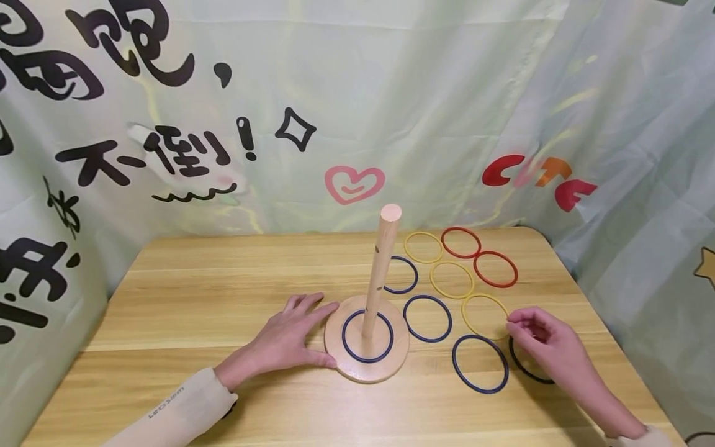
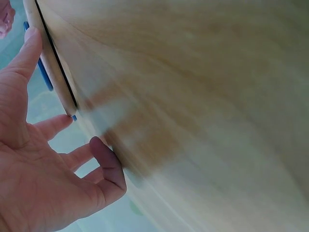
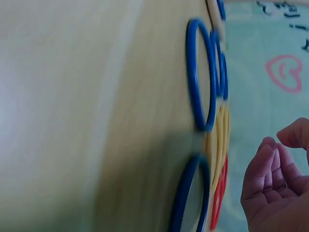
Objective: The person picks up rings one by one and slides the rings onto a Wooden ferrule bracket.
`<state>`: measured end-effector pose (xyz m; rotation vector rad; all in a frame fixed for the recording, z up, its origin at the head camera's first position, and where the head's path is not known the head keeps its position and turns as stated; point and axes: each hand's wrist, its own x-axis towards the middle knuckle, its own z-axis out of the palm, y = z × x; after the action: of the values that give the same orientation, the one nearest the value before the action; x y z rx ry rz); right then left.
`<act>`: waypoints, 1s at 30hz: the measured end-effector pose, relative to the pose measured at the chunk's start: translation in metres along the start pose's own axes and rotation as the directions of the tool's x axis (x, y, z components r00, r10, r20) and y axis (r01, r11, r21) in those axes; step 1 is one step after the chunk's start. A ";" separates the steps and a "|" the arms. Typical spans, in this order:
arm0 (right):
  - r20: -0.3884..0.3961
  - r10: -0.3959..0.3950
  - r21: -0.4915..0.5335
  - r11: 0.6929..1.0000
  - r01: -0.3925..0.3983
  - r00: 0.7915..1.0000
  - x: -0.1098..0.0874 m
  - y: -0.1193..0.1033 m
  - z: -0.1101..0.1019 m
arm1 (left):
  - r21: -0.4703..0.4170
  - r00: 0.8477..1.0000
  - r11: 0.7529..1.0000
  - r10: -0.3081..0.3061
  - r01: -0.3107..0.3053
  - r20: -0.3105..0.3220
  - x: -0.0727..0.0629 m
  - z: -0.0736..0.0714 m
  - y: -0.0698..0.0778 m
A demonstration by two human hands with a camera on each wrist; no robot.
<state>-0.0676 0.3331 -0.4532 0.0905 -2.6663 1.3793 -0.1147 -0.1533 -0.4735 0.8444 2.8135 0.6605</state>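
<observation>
A round wooden base (image 1: 365,373) carries an upright wooden post (image 1: 382,261). One dark blue ring (image 1: 367,361) lies flat on the base, around the post. My left hand (image 1: 287,335) touches the left side of the base, thumb and index finger spread along its edge; the left wrist view also shows this hand (image 2: 43,159) against the base's rim. My right hand (image 1: 550,344) is over a dark ring (image 1: 521,366), partly covering it, with its fingertips near the edge of a yellow ring (image 1: 463,313). Between thumb and loosely curled fingers of this hand (image 3: 280,188), nothing is visible.
Right of the base lie several more rings: blue ones, including the front blue ring (image 1: 480,392), yellow ones, and two red ones, the nearer red ring (image 1: 497,286) among them. A printed curtain (image 1: 436,112) hangs behind the wooden table (image 1: 223,267).
</observation>
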 end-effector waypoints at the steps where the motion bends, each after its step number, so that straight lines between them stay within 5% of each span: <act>1: -0.004 0.026 -0.019 0.999 -0.026 1.000 -0.002 0.003 -0.006 | 0.001 1.000 1.000 -0.001 0.001 -0.001 0.000 0.000 0.000; 6: -0.022 0.103 -0.133 0.986 -0.105 0.994 -0.008 0.024 -0.025 | 0.008 1.000 1.000 -0.001 0.001 -0.006 -0.002 0.000 -0.001; 16: -0.081 0.108 -0.334 0.934 -0.129 0.991 -0.007 0.071 -0.058 | 0.002 1.000 1.000 0.002 -0.002 -0.010 -0.001 -0.001 0.001; 30: 0.035 0.205 -0.472 0.866 -0.165 0.978 -0.002 0.063 -0.067 | 0.010 1.000 1.000 0.006 -0.006 -0.009 -0.001 0.000 -0.001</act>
<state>-0.0671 0.4241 -0.4663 -0.1685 -3.0632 0.7397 -0.1142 -0.1542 -0.4739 0.8544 2.8261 0.6529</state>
